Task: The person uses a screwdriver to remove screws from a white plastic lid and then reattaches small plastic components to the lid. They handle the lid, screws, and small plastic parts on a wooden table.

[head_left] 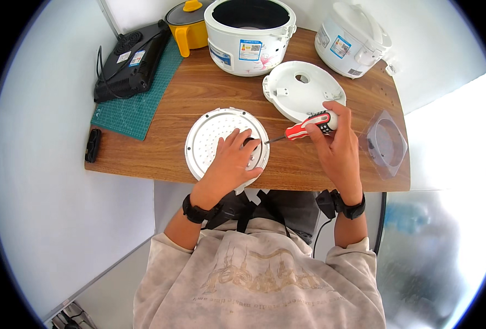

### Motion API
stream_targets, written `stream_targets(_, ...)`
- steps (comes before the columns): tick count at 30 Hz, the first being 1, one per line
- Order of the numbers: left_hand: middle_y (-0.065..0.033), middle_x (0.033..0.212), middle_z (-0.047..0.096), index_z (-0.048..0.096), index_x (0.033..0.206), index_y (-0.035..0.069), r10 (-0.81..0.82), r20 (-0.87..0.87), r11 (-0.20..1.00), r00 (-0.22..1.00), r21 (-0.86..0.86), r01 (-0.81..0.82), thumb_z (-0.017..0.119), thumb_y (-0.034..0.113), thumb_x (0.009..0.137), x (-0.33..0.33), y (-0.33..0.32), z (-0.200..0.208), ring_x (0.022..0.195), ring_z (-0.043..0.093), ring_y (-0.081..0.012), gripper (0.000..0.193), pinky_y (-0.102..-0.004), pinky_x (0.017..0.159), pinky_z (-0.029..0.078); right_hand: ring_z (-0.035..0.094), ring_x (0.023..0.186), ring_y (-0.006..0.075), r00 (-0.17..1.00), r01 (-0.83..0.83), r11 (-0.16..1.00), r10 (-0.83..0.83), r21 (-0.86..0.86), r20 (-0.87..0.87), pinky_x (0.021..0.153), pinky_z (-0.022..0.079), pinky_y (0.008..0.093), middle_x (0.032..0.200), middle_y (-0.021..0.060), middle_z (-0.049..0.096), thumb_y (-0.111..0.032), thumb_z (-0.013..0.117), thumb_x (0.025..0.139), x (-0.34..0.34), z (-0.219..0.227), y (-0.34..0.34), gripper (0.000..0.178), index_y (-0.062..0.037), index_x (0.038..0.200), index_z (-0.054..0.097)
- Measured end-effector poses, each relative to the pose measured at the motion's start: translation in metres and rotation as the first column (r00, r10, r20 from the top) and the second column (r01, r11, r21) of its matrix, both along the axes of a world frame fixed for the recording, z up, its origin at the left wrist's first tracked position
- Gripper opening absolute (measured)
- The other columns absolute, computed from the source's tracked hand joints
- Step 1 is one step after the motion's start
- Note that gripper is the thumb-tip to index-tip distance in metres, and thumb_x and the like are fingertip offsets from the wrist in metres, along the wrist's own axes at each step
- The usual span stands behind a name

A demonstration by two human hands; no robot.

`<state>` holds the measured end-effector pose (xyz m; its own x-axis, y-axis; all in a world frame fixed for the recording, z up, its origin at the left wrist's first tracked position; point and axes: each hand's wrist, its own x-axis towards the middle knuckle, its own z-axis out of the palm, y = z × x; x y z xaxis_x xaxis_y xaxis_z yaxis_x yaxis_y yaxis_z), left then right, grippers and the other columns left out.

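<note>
A round white rice cooker lid panel [203,143], dotted with small holes, lies near the table's front edge. My left hand [227,163] rests on its right half, fingers spread and lying flat, partly covering a dark opening. My right hand [337,149] grips a screwdriver [299,130] with a red, white and black handle. The shaft points left, and its tip is at the panel's right rim beside a small dark spot; whether a screw sits there I cannot tell. Just behind the screwdriver lies a white outer lid shell [292,98], its hollow side up.
A lidless white rice cooker [226,49] stands at the back, beside a yellow pot [198,34]. Another rice cooker [348,46] is back right. A clear plastic tray [386,143] lies right. A black appliance [136,63] sits on a green cutting mat [123,118], near a small black object [93,145].
</note>
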<state>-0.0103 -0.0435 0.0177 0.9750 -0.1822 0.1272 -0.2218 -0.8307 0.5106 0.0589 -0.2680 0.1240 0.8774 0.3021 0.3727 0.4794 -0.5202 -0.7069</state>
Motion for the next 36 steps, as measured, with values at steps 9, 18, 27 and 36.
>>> stream_targets(9,-0.0137,0.145,0.046,0.057,0.133,0.017,-0.012,0.014,1.0,1.0,0.002,0.012,0.08,0.029,0.078,-0.001,-0.001,0.003,0.138,0.038,-0.0437,0.061,-0.0523,0.112,0.032,0.071,0.081,0.0266,0.991,-0.093,0.995,0.094,-0.02,0.09,0.067,0.059,0.0337,0.106,0.0159,0.066,-0.023,0.075,0.09,-0.001,0.004,0.01,0.046,-0.0044,0.125,0.052)
stream_targets(18,-0.0155,0.142,0.044,0.059,0.132,0.017,-0.031,0.058,0.998,0.998,-0.058,0.034,0.079,0.026,0.077,-0.001,0.001,-0.001,0.136,0.038,-0.0456,0.059,-0.0595,0.106,0.032,0.071,0.087,0.0237,0.941,-0.295,0.948,0.31,-0.121,0.136,0.069,0.059,0.034,0.119,0.01,0.062,-0.017,0.076,0.086,0.003,0.019,0.031,0.05,-0.0144,0.132,0.058)
stream_targets(27,-0.0156,0.143,0.043,0.059,0.132,0.017,-0.029,0.046,0.997,0.999,-0.064,0.032,0.079,0.026,0.077,-0.001,0.0,-0.003,0.137,0.037,-0.0461,0.059,-0.0619,0.107,0.031,0.067,0.094,0.0289,0.81,-0.397,0.885,0.463,-0.246,0.36,0.073,0.057,0.0368,0.116,0.0135,0.064,-0.005,0.066,0.084,0.013,0.037,0.035,0.052,-0.0089,0.135,0.058)
stream_targets(36,-0.0159,0.144,0.043,0.059,0.132,0.018,-0.011,0.027,0.998,1.0,-0.056,0.013,0.078,0.028,0.078,-0.001,-0.001,-0.008,0.138,0.037,-0.0458,0.059,-0.0642,0.108,0.03,0.06,0.064,0.0246,0.836,-0.25,0.904,0.382,-0.346,0.395,0.053,0.047,0.0349,0.077,0.006,0.058,-0.022,0.075,0.083,0.016,0.043,0.044,0.022,-0.0102,0.099,0.064)
